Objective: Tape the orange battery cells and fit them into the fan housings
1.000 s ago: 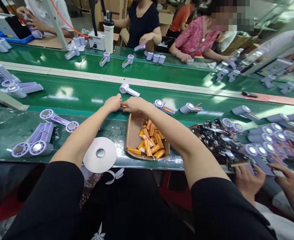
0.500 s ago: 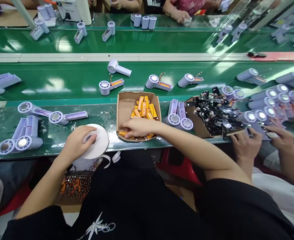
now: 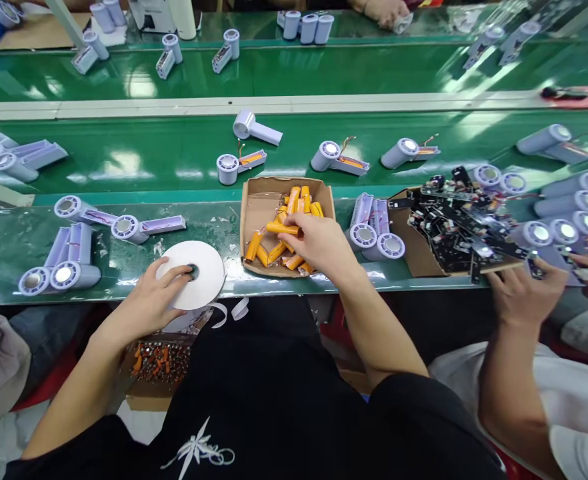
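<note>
My right hand (image 3: 319, 245) is over a small cardboard tray (image 3: 255, 193) of orange cylindrical batteries, its fingers pinched on one orange battery (image 3: 281, 227) lifted above the pile. My left hand (image 3: 157, 300) rests on a flat white tape roll (image 3: 199, 263) at the near edge of the green bench, fingertips at the roll's centre hole, fingers spread. A white handheld fan body with an orange battery fitted (image 3: 234, 165) lies on the belt just beyond the tray.
Several lilac fan bodies (image 3: 64, 267) lie left of the roll and two more (image 3: 374, 233) right of the tray. A co-worker's hands (image 3: 527, 297) work at a box of black circuit boards (image 3: 454, 223). More fan parts ride the far belt (image 3: 339, 157).
My hands left the fan on the belt; the left went down onto the tape roll, the right into the battery tray, where it has now lifted one battery. The view tilted down.
</note>
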The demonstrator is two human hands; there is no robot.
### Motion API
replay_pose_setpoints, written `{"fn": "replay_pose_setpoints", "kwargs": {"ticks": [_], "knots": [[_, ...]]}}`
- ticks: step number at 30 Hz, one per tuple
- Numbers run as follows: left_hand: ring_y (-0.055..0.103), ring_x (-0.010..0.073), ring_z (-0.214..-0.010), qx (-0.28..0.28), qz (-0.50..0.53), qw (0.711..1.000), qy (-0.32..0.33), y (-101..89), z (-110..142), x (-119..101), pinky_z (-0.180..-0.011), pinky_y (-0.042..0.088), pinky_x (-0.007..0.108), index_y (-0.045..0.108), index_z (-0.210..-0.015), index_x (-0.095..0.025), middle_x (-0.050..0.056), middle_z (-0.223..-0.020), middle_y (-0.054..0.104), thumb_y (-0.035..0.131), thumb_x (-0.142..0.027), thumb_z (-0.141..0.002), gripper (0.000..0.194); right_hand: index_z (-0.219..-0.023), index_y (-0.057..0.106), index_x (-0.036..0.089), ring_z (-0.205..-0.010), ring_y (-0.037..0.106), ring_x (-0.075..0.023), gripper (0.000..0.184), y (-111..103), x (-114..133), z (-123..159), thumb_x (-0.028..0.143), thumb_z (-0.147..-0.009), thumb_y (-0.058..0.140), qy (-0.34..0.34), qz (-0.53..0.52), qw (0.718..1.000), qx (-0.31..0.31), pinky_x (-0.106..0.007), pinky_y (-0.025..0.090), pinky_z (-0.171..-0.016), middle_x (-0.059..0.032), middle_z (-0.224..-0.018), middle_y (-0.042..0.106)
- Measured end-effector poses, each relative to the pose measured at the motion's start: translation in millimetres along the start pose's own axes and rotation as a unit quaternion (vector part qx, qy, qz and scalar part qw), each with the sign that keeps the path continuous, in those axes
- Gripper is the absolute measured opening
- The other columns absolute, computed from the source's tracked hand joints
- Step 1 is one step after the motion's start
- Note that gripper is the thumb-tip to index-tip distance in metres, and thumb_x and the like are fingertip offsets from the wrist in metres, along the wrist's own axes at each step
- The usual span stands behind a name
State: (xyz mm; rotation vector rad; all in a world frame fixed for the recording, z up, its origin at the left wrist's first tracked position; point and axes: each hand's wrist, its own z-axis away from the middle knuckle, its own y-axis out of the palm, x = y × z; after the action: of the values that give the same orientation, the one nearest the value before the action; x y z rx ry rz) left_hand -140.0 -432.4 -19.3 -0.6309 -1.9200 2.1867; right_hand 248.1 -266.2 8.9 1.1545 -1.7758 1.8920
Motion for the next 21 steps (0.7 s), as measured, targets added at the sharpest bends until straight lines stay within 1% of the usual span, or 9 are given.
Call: {"fn": "replay_pose_setpoints", "kwargs": {"ticks": [2, 5, 8, 10, 12, 15, 17, 19, 21], "knots": [[0.046, 0.0481, -0.156, -0.01, 0.014, 1.0, 0.02, -5.6, 1.0, 4.0, -0.128, 0.045, 0.069, 0.068, -0.149, -0.028, 0.013, -0.155, 0.068, 0.077, -0.036, -0.091, 0.06, -0.121, 0.081, 0.02, -0.108, 0.081, -0.0346, 0.034, -11.9, -4.3, 6.4, 0.047, -0.102, 0.072, 0.007, 0.04, 0.996, -0.078, -0.051, 0.063, -0.1, -0.0155, -0.114, 0.085], [0.051, 0.0481, -0.149, -0.082, 0.011, 0.996, 0.013, -13.0, 2.1, 1.9, -0.122, 0.05, 0.067, 0.065, -0.15, -0.026, 0.017, -0.145, 0.073, 0.078, -0.047, -0.091, 0.064, -0.129, 0.082, 0.023, -0.092, 0.085, -0.0282, 0.045, -25.7, -7.2, 18.6, 0.058, -0.106, 0.065, -0.013, -0.161, 0.967, -0.2, -0.045, 0.071, -0.084, -0.0093, -0.107, 0.088], [0.053, 0.0465, -0.144, -0.186, -0.018, 0.982, -0.006, -16.7, -4.2, -18.2, -0.121, 0.048, 0.065, 0.061, -0.149, -0.025, 0.018, -0.14, 0.073, 0.082, -0.047, -0.091, 0.066, -0.127, 0.084, 0.024, -0.08, 0.087, -0.0263, 0.05, -16.8, 0.5, 35.1, 0.066, -0.102, 0.07, -0.02, -0.323, 0.928, -0.182, -0.041, 0.074, -0.072, -0.0054, -0.096, 0.089], [0.054, 0.0437, -0.14, -0.24, -0.047, 0.969, -0.02, -16.4, -12.7, -37.6, -0.118, 0.048, 0.061, 0.059, -0.15, -0.027, 0.016, -0.139, 0.073, 0.081, -0.039, -0.093, 0.062, -0.123, 0.087, 0.026, -0.084, 0.088, -0.0283, 0.046, -1.5, 10.0, 46.9, 0.063, -0.1, 0.075, -0.016, -0.313, 0.932, -0.179, -0.043, 0.075, -0.078, -0.0059, -0.099, 0.09], [0.056, 0.0406, -0.135, -0.272, -0.075, 0.959, -0.028, -14.2, -21.7, -55.1, -0.113, 0.049, 0.057, 0.059, -0.149, -0.029, 0.015, -0.137, 0.074, 0.079, -0.029, -0.094, 0.058, -0.121, 0.088, 0.028, -0.094, 0.089, -0.0303, 0.04, 13.8, 19.5, 57.1, 0.059, -0.099, 0.077, -0.028, -0.255, 0.941, -0.222, -0.045, 0.075, -0.088, -0.0061, -0.108, 0.09], [0.06, 0.0367, -0.124, -0.291, -0.095, 0.952, -0.03, -10.0, -31.1, -70.8, -0.105, 0.049, 0.053, 0.06, -0.15, -0.032, 0.012, -0.135, 0.075, 0.079, -0.02, -0.093, 0.061, -0.125, 0.088, 0.03, -0.1, 0.088, -0.0309, 0.038, 30.8, 28.7, 66.6, 0.056, -0.101, 0.075, -0.053, -0.19, 0.928, -0.315, -0.044, 0.073, -0.094, -0.0063, -0.116, 0.09], [0.06, 0.0353, -0.12, -0.29, -0.09, 0.952, -0.028, -8.1, -33.7, -75.2, -0.102, 0.05, 0.051, 0.06, -0.153, -0.033, 0.011, -0.135, 0.076, 0.079, -0.019, -0.092, 0.065, -0.128, 0.087, 0.029, -0.101, 0.088, -0.0313, 0.039, 40.8, 32.2, 70.5, 0.055, -0.103, 0.07, -0.042, -0.168, 0.921, -0.348, -0.044, 0.073, -0.094, -0.0074, -0.116, 0.089], [0.06, 0.0345, -0.118, -0.28, -0.081, 0.956, -0.024, -7.4, -34.7, -77.5, -0.1, 0.05, 0.05, 0.057, -0.156, -0.034, 0.011, -0.136, 0.076, 0.078, -0.019, -0.093, 0.069, -0.127, 0.087, 0.029, -0.102, 0.088, -0.0321, 0.04, 53.3, 35.2, 74.4, 0.055, -0.103, 0.069, -0.024, -0.148, 0.933, -0.326, -0.045, 0.073, -0.096, -0.0088, -0.117, 0.089], [0.061, 0.0338, -0.116, -0.275, -0.078, 0.958, -0.024, -7.7, -34.7, -79.0, -0.098, 0.051, 0.049, 0.056, -0.159, -0.035, 0.01, -0.137, 0.075, 0.077, -0.019, -0.093, 0.071, -0.124, 0.088, 0.03, -0.103, 0.088, -0.0324, 0.038, 67.8, 37.8, 78.5, 0.055, -0.1, 0.072, -0.019, -0.151, 0.951, -0.269, -0.044, 0.072, -0.099, -0.0096, -0.118, 0.089]]}}
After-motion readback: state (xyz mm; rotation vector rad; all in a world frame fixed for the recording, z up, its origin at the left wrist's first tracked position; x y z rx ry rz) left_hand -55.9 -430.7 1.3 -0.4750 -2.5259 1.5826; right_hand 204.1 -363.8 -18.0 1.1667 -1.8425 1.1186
